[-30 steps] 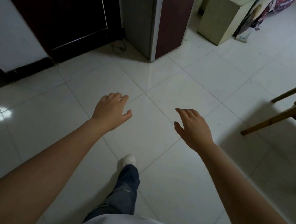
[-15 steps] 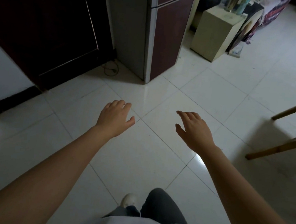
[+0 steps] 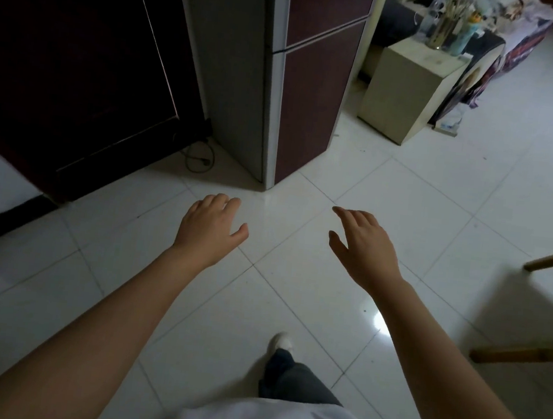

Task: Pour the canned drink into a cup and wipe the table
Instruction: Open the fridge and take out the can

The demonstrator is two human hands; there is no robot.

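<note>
White glossy floor tiles (image 3: 291, 313) fill most of the frame, dim and streaked with glare. A two-door fridge (image 3: 303, 75) with dark red fronts stands at upper centre, a dark cabinet (image 3: 80, 52) at upper left, and a pale low cupboard (image 3: 407, 86) with jars on top at upper right.

Neither the canned drink nor the cup shows anywhere, so which way they lie from the hands cannot be told. Wooden legs (image 3: 526, 351) at the right edge may belong to the bench; if so, the right hand is the nearer one. The fridge, straight ahead, lies about evenly between the two hands and could hold the can; that is a guess.

The left hand (image 3: 210, 226) hangs palm down, fingers loosely curled, holding nothing. The right hand (image 3: 363, 245) is spread wider, thumb apart, also empty. One foot (image 3: 283, 341) steps forward at lower centre.
</note>
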